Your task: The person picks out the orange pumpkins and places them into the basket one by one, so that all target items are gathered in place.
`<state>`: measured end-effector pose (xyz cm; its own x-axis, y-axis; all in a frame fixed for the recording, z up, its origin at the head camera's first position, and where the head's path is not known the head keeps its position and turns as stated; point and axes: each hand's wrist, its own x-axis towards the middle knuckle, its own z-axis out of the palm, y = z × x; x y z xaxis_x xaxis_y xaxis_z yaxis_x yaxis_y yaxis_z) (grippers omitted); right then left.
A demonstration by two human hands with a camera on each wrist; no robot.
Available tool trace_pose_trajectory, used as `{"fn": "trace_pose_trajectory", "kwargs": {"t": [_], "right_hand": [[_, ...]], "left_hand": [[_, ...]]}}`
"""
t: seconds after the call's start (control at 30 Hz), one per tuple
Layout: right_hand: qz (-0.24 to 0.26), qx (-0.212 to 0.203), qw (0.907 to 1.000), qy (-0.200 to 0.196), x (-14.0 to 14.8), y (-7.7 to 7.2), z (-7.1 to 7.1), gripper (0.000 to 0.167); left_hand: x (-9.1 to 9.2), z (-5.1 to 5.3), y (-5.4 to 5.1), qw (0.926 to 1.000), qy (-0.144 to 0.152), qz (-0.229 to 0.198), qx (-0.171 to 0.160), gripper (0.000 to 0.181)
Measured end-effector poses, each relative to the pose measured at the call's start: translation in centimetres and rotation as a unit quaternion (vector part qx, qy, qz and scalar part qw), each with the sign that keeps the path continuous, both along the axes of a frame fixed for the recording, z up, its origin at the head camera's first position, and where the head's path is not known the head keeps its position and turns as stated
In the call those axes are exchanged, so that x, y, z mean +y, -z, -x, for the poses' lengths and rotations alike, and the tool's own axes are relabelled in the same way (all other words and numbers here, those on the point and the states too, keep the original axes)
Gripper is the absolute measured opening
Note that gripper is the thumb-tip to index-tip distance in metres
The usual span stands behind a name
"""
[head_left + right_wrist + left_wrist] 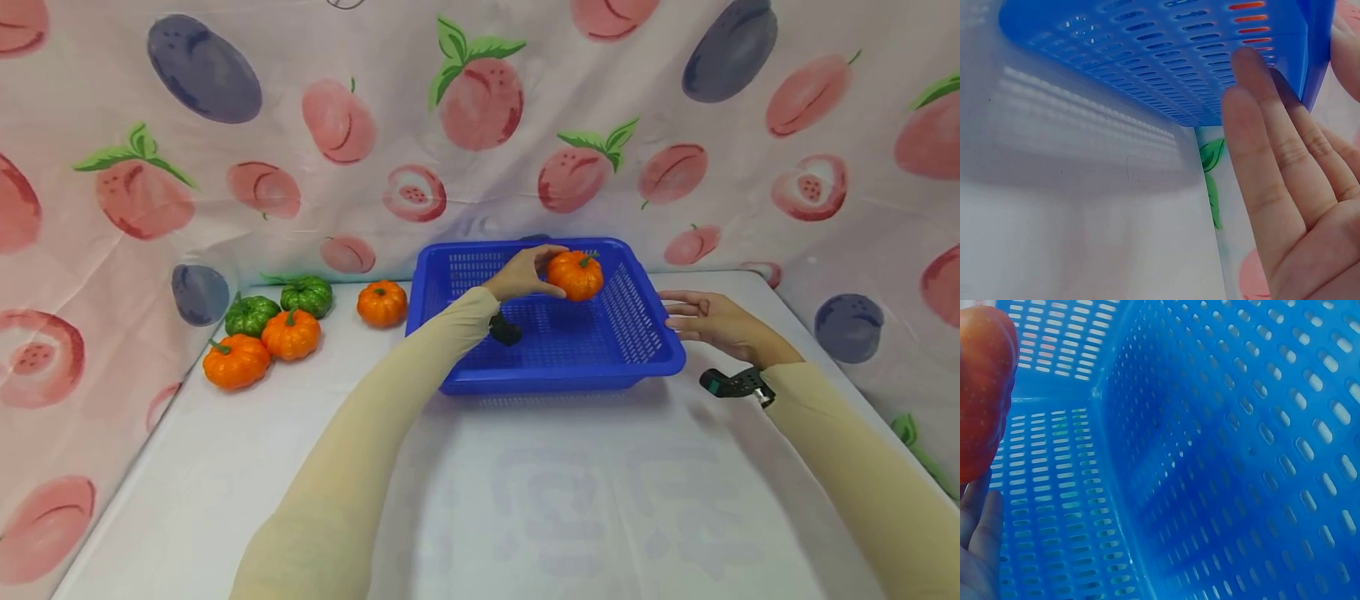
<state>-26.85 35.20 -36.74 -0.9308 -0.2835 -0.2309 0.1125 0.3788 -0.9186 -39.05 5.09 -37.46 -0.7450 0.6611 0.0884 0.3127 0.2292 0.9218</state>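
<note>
My left hand (525,273) holds a small orange pumpkin (576,277) with a green stem, fingers behind it and thumb in front. It hangs inside the outline of a blue plastic basket (540,379) with slotted walls. In the left wrist view part of the pumpkin (984,394) shows at the left edge, fingertips (988,525) below it. By the basket's right rim is my right hand (716,325), its fingers fairly straight. The right wrist view shows those fingers (1272,144) against or close beside the outer wall; contact is hard to tell. The thumb is near the rim.
Left of the basket stands one orange pumpkin (382,304). Farther left are two orange pumpkins (291,335) and two green pumpkins (306,296), grouped together. A white cloth (570,500) covers the table. Behind it hangs a fruit-print curtain (487,192).
</note>
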Motion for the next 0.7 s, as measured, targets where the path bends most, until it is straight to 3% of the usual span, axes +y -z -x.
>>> {"fn": "trace_pose_trajectory", "kwargs": {"t": [0.3, 0.7], "right_hand": [[-0.002, 0.002, 1.0, 0.001, 0.1, 0.2, 0.2, 0.069], [-0.004, 0.0, 0.9999, 0.013, 0.1, 0.2, 0.2, 0.07]], "left_hand": [[0.4, 0.4, 0.7, 0.9986, -0.003, 0.048, 0.024, 0.073], [1.2, 0.5, 2.3, 0.9913, 0.037, 0.122, 0.034, 0.075]]}}
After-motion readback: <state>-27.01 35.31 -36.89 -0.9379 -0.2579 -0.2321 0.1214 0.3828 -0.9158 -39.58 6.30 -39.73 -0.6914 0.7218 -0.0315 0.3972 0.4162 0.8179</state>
